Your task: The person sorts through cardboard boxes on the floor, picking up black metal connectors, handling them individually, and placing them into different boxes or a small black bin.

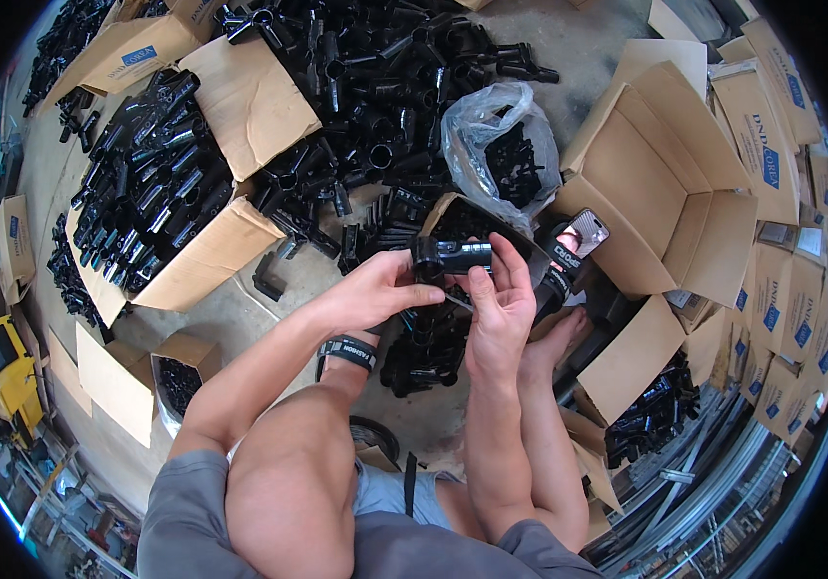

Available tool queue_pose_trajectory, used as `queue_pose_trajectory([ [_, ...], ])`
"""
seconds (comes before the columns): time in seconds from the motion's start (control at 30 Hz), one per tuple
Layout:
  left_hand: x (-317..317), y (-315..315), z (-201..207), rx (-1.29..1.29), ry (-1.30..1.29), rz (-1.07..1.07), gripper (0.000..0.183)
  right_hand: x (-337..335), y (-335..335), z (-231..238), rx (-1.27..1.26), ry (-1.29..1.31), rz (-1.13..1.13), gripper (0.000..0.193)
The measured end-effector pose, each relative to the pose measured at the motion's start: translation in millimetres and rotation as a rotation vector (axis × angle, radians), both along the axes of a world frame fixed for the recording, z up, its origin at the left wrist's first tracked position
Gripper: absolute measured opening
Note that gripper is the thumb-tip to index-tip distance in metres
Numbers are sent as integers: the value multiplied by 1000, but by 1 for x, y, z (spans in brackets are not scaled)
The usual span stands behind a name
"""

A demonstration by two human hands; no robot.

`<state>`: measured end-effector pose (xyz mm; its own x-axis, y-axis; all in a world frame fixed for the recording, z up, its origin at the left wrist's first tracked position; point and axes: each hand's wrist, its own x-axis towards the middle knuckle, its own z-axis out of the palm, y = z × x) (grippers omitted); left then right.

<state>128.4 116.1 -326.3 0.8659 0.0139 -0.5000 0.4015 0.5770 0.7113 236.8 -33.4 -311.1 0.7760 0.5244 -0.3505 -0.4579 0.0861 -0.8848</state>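
My left hand (pixel 383 291) and my right hand (pixel 499 314) are both closed on a glossy black tubular fitting (pixel 460 256), held sideways in front of me. Thumb and fingers of the left grip its left end; the right fingers wrap its right end. Just beyond it stands a small open carton (pixel 445 209) of dark parts, partly hidden by the hands. A clear plastic bag (pixel 473 121) with small black pieces lies beyond that carton. Several similar black fittings (pixel 422 352) lie on the floor below my hands.
A large pile of black fittings (pixel 375 92) covers the floor ahead. To the left is a full open carton (pixel 204 253); to the right, an open empty-looking carton (pixel 641 183). A phone (pixel 589 230) lies by my right foot. Stacked cartons (pixel 783 299) line the far right.
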Motion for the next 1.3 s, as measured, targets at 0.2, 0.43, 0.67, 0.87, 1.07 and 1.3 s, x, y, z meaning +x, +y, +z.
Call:
queue_pose_trajectory([
  [0.2,-5,1,-9,-6,-30,-55,36,1,-4,2,-23,23,73,46],
  [0.43,-1,-6,-2,136,-29,75,34,1,-8,0,-18,0,-1,42],
  [0.67,1,-11,-5,102,10,194,32,15,-4,2,-47,28,104,44],
  [0.87,-1,-3,-24,150,-60,269,33,131,22,-38,-356,-493,12,27],
  [1.07,-10,2,-31,230,14,244,33,203,71,-124,-1006,-960,568,23],
  [1.3,-13,8,-33,302,32,221,35,187,87,-152,-1168,-974,517,27],
])
